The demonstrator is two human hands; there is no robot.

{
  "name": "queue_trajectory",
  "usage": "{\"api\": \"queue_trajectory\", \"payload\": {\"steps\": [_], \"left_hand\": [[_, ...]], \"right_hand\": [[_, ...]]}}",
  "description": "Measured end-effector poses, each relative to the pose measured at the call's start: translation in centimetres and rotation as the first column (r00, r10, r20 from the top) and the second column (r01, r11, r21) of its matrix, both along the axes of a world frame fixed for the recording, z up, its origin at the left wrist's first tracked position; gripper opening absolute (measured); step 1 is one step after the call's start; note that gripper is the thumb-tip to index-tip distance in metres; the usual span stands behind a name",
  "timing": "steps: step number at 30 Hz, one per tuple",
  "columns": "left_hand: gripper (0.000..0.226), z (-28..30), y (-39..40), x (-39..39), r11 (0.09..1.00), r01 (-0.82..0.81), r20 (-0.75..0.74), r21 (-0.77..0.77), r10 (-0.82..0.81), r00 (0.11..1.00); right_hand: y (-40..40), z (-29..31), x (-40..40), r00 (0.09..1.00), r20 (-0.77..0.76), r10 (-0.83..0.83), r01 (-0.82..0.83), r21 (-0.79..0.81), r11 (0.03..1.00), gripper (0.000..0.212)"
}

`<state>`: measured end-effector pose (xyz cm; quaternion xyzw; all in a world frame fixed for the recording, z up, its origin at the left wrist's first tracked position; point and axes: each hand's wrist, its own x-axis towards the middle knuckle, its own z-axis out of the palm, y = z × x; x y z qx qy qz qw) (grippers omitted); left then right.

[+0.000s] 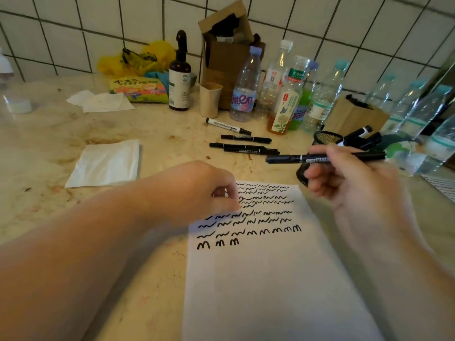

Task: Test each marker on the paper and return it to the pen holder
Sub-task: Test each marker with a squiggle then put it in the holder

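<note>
Now our right hand (344, 178) pinches a capped black marker (325, 158) above the scribbled paper (258, 279)—left hand (209, 193) curled, pressing its top-left corner; mesh pen holder (325, 139) behind, stained marble worktop (49, 148), white-tiled wall (86, 28).

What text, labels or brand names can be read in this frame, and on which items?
"anten": partial brand on the blue label of the clear bottle.
"东方树": top of the tea bottle label; the rest is too small.
Snack bag: large characters, too blurred.
Dark pump bottle: print too small.
Markers on the counter and held marker: barrel print unreadable.
Paper: squiggles only, no words.
</note>
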<state>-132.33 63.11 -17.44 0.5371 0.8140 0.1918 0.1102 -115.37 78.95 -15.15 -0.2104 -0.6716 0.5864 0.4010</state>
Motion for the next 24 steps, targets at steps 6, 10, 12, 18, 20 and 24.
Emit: {"api": "queue_trajectory", "payload": {"steps": [6, 10, 12, 18, 20, 24], "left_hand": [[0.023, -0.6, 0.1, -0.2, 1.0, 0.016, -0.006, 0.009, -0.016, 1.0], [0.021, -0.6, 0.0, -0.3, 0.999, 0.033, -0.006, 0.018, -0.033, 0.999], [0.02, -0.6, 0.0, -0.3, 0.999, 0.023, 0.004, 0.024, -0.023, 1.0], [0.019, -0.9, 0.1, -0.6, 0.999, 0.018, 0.005, 0.031, -0.018, 1.0], [0.018, -0.9, 0.1, -0.6, 0.999, 0.017, 0.012, 0.027, -0.018, 1.0], [0.018, -1.0, 0.1, -0.5, 1.0, 0.013, 0.002, 0.019, -0.013, 1.0]], "right_hand": [[3.6, 4.2, 0.8, 0.933, 0.015, -0.359, 0.333, 0.341, 0.879, 0.014], [5.7, 5.4, 0.2, 0.862, 0.163, -0.48, 0.356, 0.479, 0.802, 0.017], [6.3, 5.5, -0.2, 0.841, 0.239, -0.485, 0.324, 0.495, 0.806, 0.017], [6.6, 5.8, -1.3, 0.808, 0.312, -0.501, 0.31, 0.497, 0.81, 0.018], [6.5, 6.0, -1.3, 0.797, 0.304, -0.522, 0.322, 0.517, 0.793, 0.021], [6.7, 5.5, -1.4, 0.767, 0.328, -0.551, 0.323, 0.544, 0.774, 0.017]]}}
